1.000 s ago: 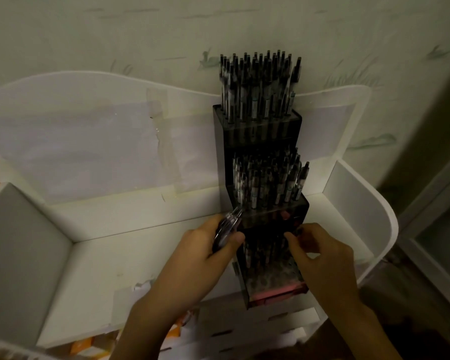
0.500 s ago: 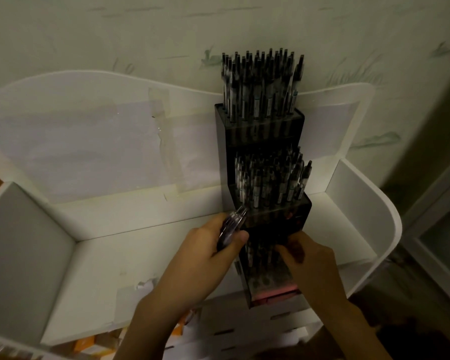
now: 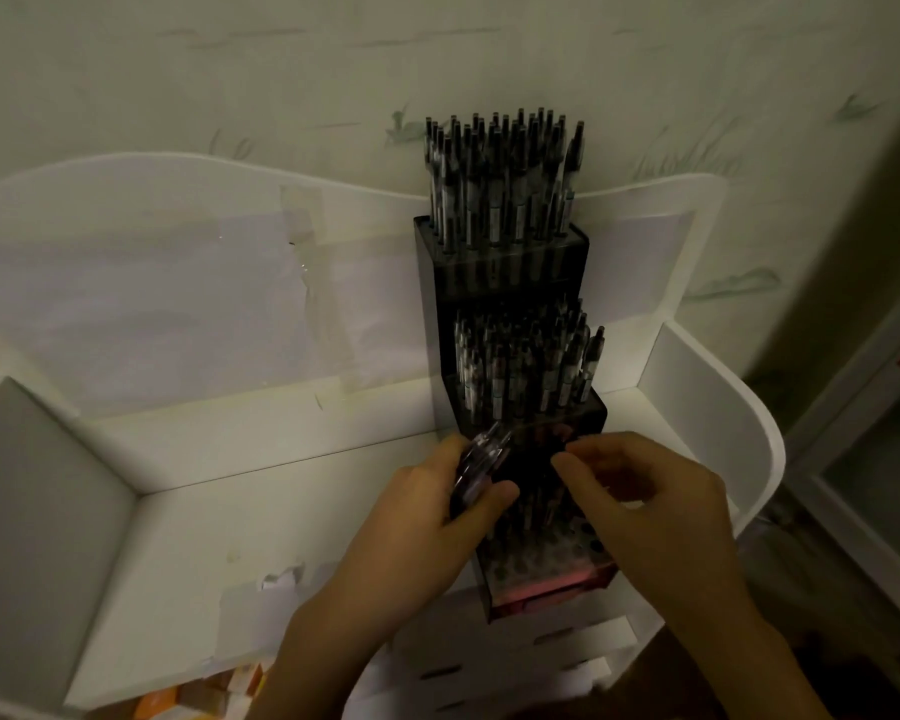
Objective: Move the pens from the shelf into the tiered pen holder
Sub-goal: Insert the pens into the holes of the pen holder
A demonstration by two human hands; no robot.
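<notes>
A black tiered pen holder (image 3: 510,262) stands on the white shelf (image 3: 261,517), against its back panel. Its top tier (image 3: 500,179) and middle tier (image 3: 526,366) are packed with upright dark pens. The lowest tier (image 3: 552,558) has several pens at the back and bare holes in front. My left hand (image 3: 417,532) grips a bundle of pens (image 3: 479,470) just left of the lowest tier, tips pointing up. My right hand (image 3: 645,496) hovers over the lowest tier, thumb and forefinger reaching toward the bundle; I see nothing between them.
The shelf has a tall curved back panel (image 3: 178,283) with taped patches, a left divider (image 3: 37,522) and a rounded right wall (image 3: 718,407). White slotted drawers (image 3: 515,667) sit below the front edge. Orange items (image 3: 167,698) show at the lower left.
My right hand has risen from among the lowest tier's pens and moved left toward the bundle. My left hand has kept its grip on the bundle in about the same place.
</notes>
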